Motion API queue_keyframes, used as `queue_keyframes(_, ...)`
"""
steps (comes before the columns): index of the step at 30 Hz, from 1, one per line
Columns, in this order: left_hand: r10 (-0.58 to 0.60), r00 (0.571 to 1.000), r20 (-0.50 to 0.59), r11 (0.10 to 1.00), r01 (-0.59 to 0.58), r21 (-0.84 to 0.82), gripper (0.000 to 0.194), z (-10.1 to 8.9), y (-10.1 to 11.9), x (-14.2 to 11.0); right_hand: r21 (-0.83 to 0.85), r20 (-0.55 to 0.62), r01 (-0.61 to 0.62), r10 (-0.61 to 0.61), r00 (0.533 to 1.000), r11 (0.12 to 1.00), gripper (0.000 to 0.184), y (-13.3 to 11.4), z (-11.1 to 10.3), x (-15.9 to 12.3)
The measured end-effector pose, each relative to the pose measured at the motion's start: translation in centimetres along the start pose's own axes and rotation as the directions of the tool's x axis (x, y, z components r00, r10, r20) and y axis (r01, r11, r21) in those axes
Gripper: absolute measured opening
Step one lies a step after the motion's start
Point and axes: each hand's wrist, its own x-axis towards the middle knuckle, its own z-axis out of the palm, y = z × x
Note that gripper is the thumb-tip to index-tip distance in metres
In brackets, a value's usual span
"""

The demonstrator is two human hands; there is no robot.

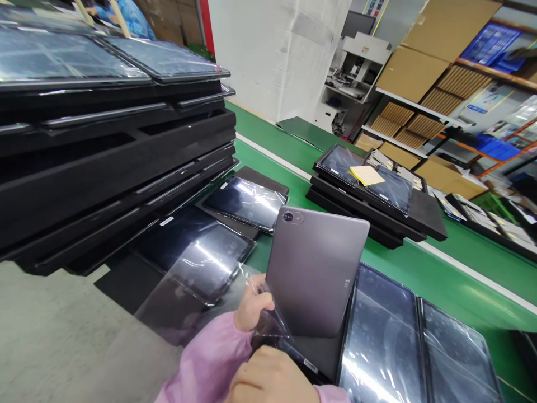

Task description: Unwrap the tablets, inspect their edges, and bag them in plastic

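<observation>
Nearest, the right hand (272, 375) shows mainly its back, the fingers bent out of sight, so whether its grip is clamped on anything cannot be told. Just beyond, the left hand (254, 305) has thumb and fingers pinched together on clear film (176, 319), which spreads left across a dark-screened tablet (197, 229). Thin and loose, the film could crease, or snag on an edge there if pulled. The grey tablet (316, 268) stands tilted beyond the hands, to the right of the pinch; should its hold be slack, it might slip or tip onto the screen-up tablets (381, 336) on its right, and glass could be scratched.

Its back faces the near side: smooth, matt-looking grey with a faint purple cast, rounded corners, an oval camera bump (292, 217) at the far left corner and a small pale marking by the right edge. No scuffs can be made out, and its screen is hidden. Farther off, tablets lie on a black stack (361, 212) on the green bench (455, 296)
</observation>
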Motion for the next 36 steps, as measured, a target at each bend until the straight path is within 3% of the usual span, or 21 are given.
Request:
queue_keyframes(2, -0.021, 1.000, 0.000, 1.000, 0.021, -0.003, 0.018, 0.0, 0.1, 0.5, -0.039, -0.091, -0.071, 0.067, 0.994, 0.997, 0.032, -0.3, -1.6, 1.1)
queue_keyframes(4, -0.040, 0.999, -0.013, 0.999, 0.040, 0.000, 0.016, 0.2, 0.5, 0.7, -0.053, -0.106, -0.217, 0.211, 0.972, 0.975, 0.026, -0.7, -3.6, 1.9)
queue_keyframes(8, -0.043, 0.997, 0.057, 0.999, 0.041, 0.022, 0.014, 0.7, 1.4, 0.6, -0.034, -0.062, -0.445, 0.442, 0.895, 0.895, 0.011, -1.5, -6.9, 2.6)
queue_keyframes(10, -0.037, 0.997, 0.069, 0.999, 0.036, 0.014, 0.013, 1.0, 1.5, 0.7, -0.015, -0.131, -0.534, 0.528, 0.839, 0.845, 0.013, -1.6, -8.1, 2.5)
queue_keyframes(13, -0.021, 0.999, 0.047, 1.000, 0.021, 0.001, 0.009, 1.2, 1.5, 1.0, 0.029, -0.313, -0.672, 0.646, 0.697, 0.740, 0.017, -1.2, -9.7, 1.8)
queue_keyframes(16, -0.028, 0.999, 0.030, 1.000, 0.028, -0.006, 0.004, 1.4, 1.5, 1.3, 0.155, -0.435, -0.801, 0.768, 0.470, 0.578, 0.015, 0.0, -11.4, 0.9)
queue_keyframes(19, -0.048, 0.999, 0.020, 0.999, 0.048, -0.017, 0.005, 1.7, 1.9, 1.4, 0.315, -0.427, -0.848, 0.862, 0.274, 0.426, 0.023, 1.3, -12.7, -0.2)
queue_keyframes(22, -0.070, 0.997, 0.018, 0.997, 0.070, -0.034, 0.007, 2.0, 2.2, 1.2, 0.380, -0.363, -0.866, 0.914, 0.182, 0.324, 0.036, 1.9, -13.0, -1.3)
queue_keyframes(27, -0.107, 0.994, 0.021, 0.993, 0.107, -0.042, 0.022, 2.0, 2.2, 1.0, 0.227, -0.231, -0.944, 0.955, 0.186, 0.239, 0.064, 1.2, -12.4, -2.8)
queue_keyframes(31, -0.124, 0.990, 0.073, 0.992, 0.126, -0.027, 0.031, 1.6, 2.1, 1.1, 0.242, -0.165, -0.933, 0.959, 0.231, 0.266, 0.080, 0.6, -12.3, -3.1)
queue_keyframes(36, -0.128, 0.981, 0.147, 0.991, 0.131, -0.012, 0.033, 1.3, 2.1, 1.3, 0.520, -0.184, -0.773, 0.931, 0.314, 0.363, 0.056, 0.8, -12.9, -2.0)
